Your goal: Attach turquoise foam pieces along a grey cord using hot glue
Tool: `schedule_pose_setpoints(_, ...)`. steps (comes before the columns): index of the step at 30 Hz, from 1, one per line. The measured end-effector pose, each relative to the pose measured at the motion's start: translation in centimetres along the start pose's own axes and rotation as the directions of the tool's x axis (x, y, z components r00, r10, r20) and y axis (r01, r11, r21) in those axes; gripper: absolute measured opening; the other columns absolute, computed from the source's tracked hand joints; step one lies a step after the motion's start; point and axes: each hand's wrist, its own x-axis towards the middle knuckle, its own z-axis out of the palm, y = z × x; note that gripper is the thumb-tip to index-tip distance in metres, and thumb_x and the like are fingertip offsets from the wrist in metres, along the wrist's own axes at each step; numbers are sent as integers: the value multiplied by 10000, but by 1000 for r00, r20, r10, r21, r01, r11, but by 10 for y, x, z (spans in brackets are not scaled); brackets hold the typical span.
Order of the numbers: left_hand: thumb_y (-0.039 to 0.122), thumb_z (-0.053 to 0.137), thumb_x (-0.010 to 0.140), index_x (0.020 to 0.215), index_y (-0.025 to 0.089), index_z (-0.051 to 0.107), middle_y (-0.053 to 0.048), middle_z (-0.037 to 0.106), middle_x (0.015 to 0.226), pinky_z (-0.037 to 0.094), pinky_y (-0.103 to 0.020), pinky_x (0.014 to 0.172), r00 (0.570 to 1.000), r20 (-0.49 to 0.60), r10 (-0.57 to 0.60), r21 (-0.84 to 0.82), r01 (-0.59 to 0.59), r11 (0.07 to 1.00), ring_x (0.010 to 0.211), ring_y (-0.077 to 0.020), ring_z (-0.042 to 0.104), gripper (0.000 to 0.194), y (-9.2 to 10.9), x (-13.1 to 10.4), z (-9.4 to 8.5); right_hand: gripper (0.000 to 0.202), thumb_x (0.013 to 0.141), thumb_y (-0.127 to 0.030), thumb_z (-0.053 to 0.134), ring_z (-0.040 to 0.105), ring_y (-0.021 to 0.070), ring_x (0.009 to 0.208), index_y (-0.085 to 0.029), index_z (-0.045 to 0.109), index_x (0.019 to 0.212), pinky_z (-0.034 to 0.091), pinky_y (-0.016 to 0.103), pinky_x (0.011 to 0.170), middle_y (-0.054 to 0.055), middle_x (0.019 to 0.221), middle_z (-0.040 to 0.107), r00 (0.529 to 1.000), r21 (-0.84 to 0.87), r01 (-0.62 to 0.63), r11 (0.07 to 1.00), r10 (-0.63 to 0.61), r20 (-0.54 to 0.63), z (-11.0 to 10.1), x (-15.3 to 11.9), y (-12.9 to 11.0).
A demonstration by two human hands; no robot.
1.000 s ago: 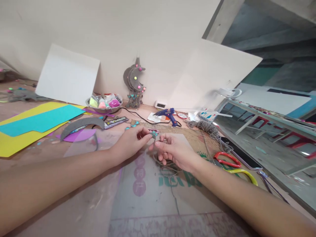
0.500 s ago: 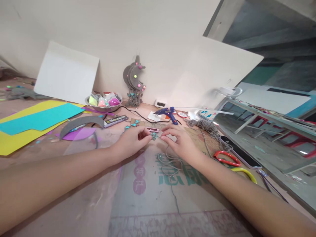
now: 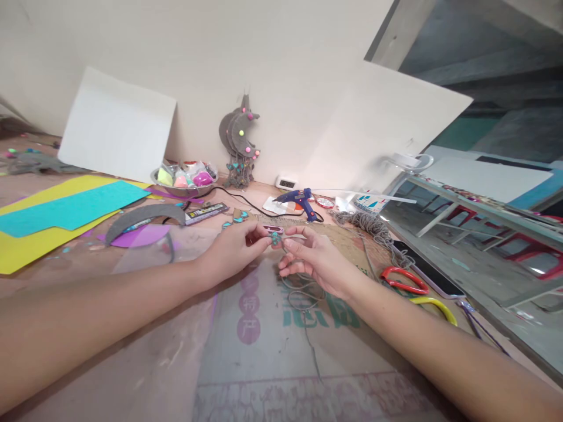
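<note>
Between thumb and fingers, my left hand (image 3: 233,251) pinches a small teal-and-grey piece (image 3: 275,238) above the plastic-covered work surface. Just right of it, my right hand (image 3: 321,258) has its thumb and forefinger pressed together on grey yarn (image 3: 303,300); the other fingers curl below. Loose loops of that yarn lie under my right hand, and one tail runs toward me. Behind the small piece lies a pink-handled tool (image 3: 271,229), partly hidden. Small teal cutouts (image 3: 240,217) rest beyond my left hand.
A blue glue gun (image 3: 299,200) with a cord stands at the back. To the right are a grey yarn bundle (image 3: 367,227), a phone (image 3: 428,269) and scissors with red and yellow handles (image 3: 403,280). A metal bowl (image 3: 185,190) and coloured sheets (image 3: 74,211) lie left.
My right hand has turned and come closer to the small piece, its lower fingers now curled beneath. My left hand stays nearly in place, still pinching the piece.
</note>
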Motion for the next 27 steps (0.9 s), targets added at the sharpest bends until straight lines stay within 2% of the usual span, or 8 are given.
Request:
schedule_pose_setpoints(2, 335, 493, 812, 760, 166, 538, 7, 574, 697, 389, -221, 534, 1000, 3, 1, -8, -1, 1000, 595, -111, 511, 183, 0, 0, 0, 363, 728, -321, 676, 585, 109, 597, -214, 428, 970, 522, 289, 608, -32, 710, 566, 997, -80, 70, 994, -73, -30, -2, 3, 4)
schedule_pose_setpoints(4, 340, 489, 813, 756, 168, 533, 14, 559, 658, 381, -217, 512, 1000, 18, -1, -26, 2, 1000, 564, -108, 501, 187, 1, -1, 0, 319, 733, -324, 661, 536, 93, 542, -207, 466, 958, 472, 249, 555, -53, 636, 534, 984, -240, 147, 960, -166, -60, -6, 7, 6)
schedule_pose_setpoints(7, 333, 493, 810, 738, 169, 525, 26, 527, 602, 369, -214, 491, 999, 51, -3, -39, 5, 999, 529, -104, 488, 182, 3, -2, 0, 197, 748, -314, 623, 509, 98, 569, -196, 558, 891, 429, 245, 559, -32, 661, 549, 944, -502, 235, 832, -319, -87, -11, 11, 9)
schedule_pose_setpoints(10, 327, 491, 811, 734, 168, 518, 29, 522, 602, 364, -210, 492, 997, 73, -6, -40, 9, 999, 525, -100, 484, 178, 4, -1, 0, 114, 759, -299, 597, 534, 121, 654, -186, 602, 776, 428, 257, 616, -1, 719, 597, 913, -611, 266, 746, -399, -89, -12, 12, 11)
schedule_pose_setpoints(13, 325, 489, 812, 733, 167, 519, 27, 528, 618, 358, -210, 501, 996, 89, -1, -11, 2, 1000, 539, -98, 479, 179, 3, -1, 0, 157, 789, -326, 563, 505, 110, 586, -183, 581, 728, 412, 249, 573, -15, 636, 563, 921, -595, 247, 765, -377, -102, -8, 10, 12)
schedule_pose_setpoints(17, 317, 505, 800, 740, 163, 546, 26, 532, 644, 347, -205, 508, 994, 105, 16, -2, -15, 1000, 567, -96, 473, 170, 2, -1, 0, 184, 805, -365, 546, 494, 95, 508, -183, 544, 776, 400, 234, 512, -32, 591, 550, 947, -479, 214, 851, -301, -111, -2, 8, 13)
schedule_pose_setpoints(22, 329, 514, 795, 741, 170, 527, 44, 496, 587, 333, -190, 458, 992, 118, -41, -123, 56, 991, 500, -82, 450, 169, -1, -1, 1, 221, 785, -394, 566, 527, 94, 497, -174, 553, 778, 435, 238, 527, -11, 610, 604, 972, -344, 178, 922, -219, -83, 1, 8, 13)
schedule_pose_setpoints(27, 349, 520, 790, 743, 181, 512, 51, 480, 540, 328, -182, 398, 989, 110, -96, -220, 118, 968, 429, -76, 430, 174, -5, 0, 4, 214, 751, -374, 601, 524, 89, 497, -164, 587, 791, 430, 226, 508, -3, 629, 617, 977, -328, 154, 932, -194, -92, 1, 8, 13)
